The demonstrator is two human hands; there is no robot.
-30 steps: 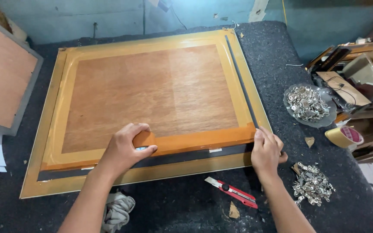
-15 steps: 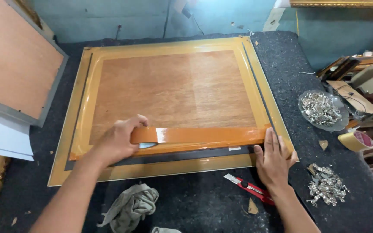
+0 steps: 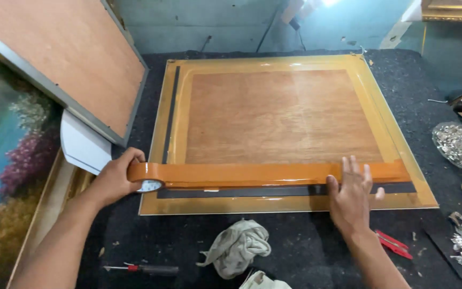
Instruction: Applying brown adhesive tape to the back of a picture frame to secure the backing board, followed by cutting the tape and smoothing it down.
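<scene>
Here: glossy brown tape strip (image 3: 274,174) spans frame back (image 3: 290,115). Left hand (image 3: 114,179) grips tape roll (image 3: 144,176); right hand (image 3: 351,195) flat, fingers spread, pressing strip. Clear dish (image 3: 458,145) holds metal bits.

One camera sits on my head and looks steeply down and forward over the table (image 3: 306,257). It is close: my forearms come in from the bottom edge, and the frame (image 3: 290,206) fills the middle. The far wall shows along the top. The right edge is cut off, perhaps hiding more of the table.
</scene>
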